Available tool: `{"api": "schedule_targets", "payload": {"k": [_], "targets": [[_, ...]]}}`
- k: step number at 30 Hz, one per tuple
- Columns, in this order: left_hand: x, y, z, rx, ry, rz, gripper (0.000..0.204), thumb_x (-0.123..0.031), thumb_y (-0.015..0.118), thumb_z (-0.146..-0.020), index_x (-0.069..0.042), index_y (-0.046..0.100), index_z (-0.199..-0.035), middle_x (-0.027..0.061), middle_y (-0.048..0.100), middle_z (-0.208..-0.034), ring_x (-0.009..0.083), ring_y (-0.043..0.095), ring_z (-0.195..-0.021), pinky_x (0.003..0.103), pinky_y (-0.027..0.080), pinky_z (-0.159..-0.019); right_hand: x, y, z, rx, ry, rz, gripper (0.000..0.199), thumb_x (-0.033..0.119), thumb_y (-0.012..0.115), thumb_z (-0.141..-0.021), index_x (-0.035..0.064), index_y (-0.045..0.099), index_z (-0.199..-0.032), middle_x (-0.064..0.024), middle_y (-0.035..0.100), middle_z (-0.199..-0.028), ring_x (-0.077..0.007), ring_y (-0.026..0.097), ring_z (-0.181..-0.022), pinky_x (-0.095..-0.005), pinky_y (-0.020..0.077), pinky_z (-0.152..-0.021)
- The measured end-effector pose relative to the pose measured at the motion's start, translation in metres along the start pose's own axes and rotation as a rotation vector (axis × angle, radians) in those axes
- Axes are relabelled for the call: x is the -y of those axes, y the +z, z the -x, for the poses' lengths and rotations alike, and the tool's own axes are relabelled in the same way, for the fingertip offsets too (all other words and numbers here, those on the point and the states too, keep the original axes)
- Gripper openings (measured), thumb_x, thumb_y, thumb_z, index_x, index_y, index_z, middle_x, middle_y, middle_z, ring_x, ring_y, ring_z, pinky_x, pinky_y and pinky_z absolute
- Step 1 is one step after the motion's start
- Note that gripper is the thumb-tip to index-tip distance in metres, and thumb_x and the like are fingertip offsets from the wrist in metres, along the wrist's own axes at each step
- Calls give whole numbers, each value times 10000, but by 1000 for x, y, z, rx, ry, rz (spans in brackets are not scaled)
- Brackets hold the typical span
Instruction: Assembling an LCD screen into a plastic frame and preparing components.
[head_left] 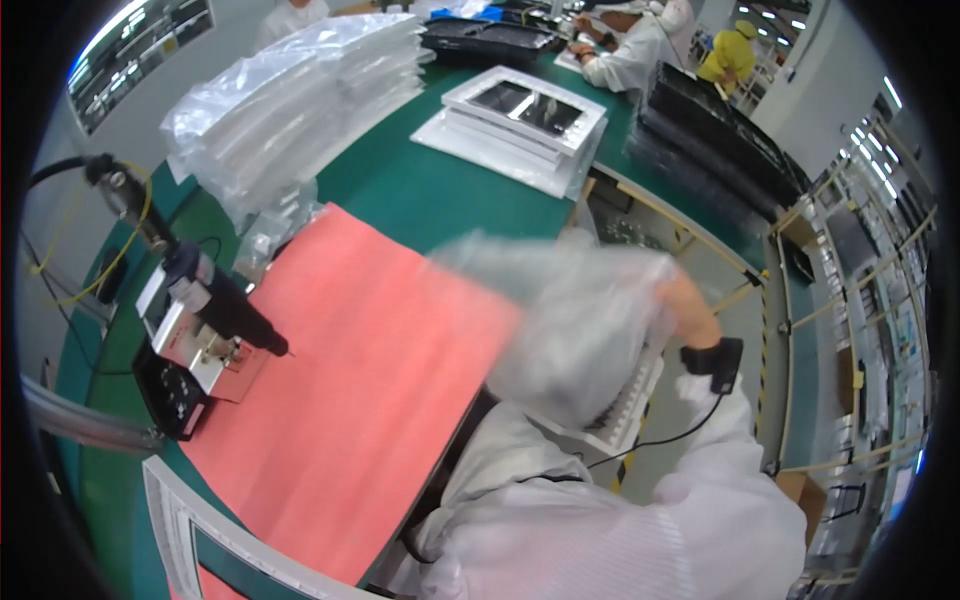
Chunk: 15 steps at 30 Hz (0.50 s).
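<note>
A translucent plastic bag (pixel 570 320), smeared by motion, spreads over the right edge of the bench at the red mat. My right hand (pixel 683 300) is at the bag's right edge and appears closed on it, though the fingers are blurred. A dark band with a small box and a cable sits on that wrist. Beneath the bag, part of a white ribbed plastic piece (pixel 625 410) shows. My left hand is not visible; a white sleeve or fold of clothing lies below the bag. The red mat (pixel 350 390) covers the near bench.
A black electric screwdriver (pixel 225 305) hangs over the mat, beside a screw feeder (pixel 205 350). A white frame (pixel 180 530) lies near left. Further back are bagged stacks (pixel 290 100), white framed panels (pixel 525 115) and black trays (pixel 715 130). Co-workers (pixel 630 50) sit beyond.
</note>
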<state>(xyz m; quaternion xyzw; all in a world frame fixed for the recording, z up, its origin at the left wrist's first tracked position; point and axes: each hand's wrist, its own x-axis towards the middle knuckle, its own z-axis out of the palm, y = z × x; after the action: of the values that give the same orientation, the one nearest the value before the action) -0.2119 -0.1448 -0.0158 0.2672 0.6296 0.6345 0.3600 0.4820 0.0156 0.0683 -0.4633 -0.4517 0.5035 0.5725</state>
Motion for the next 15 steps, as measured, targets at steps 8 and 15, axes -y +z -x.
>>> {"api": "schedule_targets", "payload": {"k": [8, 15], "targets": [[-32, 34, -14, 100, -9, -29, 483, -330, 515, -955, 55, 575, -1241, 217, 632, -1127, 317, 626, -974, 390, 521, -800, -138, -35, -85, -532, -487, 1204, 210, 129, 607, -804, -19, 651, -946, -204, 638, -827, -355, 634, -719, -419, 504, -673], [-90, 45, -80, 272, 57, -2, 501, -356, 503, -953, 49, 574, -1239, 215, 635, -1106, 316, 627, -965, 400, 523, -790, -458, -158, -183, 626, -330, 1231, 206, 218, 573, -877, 24, 638, -860, -180, 623, -809, -340, 593, -783, -434, 476, -740]]}}
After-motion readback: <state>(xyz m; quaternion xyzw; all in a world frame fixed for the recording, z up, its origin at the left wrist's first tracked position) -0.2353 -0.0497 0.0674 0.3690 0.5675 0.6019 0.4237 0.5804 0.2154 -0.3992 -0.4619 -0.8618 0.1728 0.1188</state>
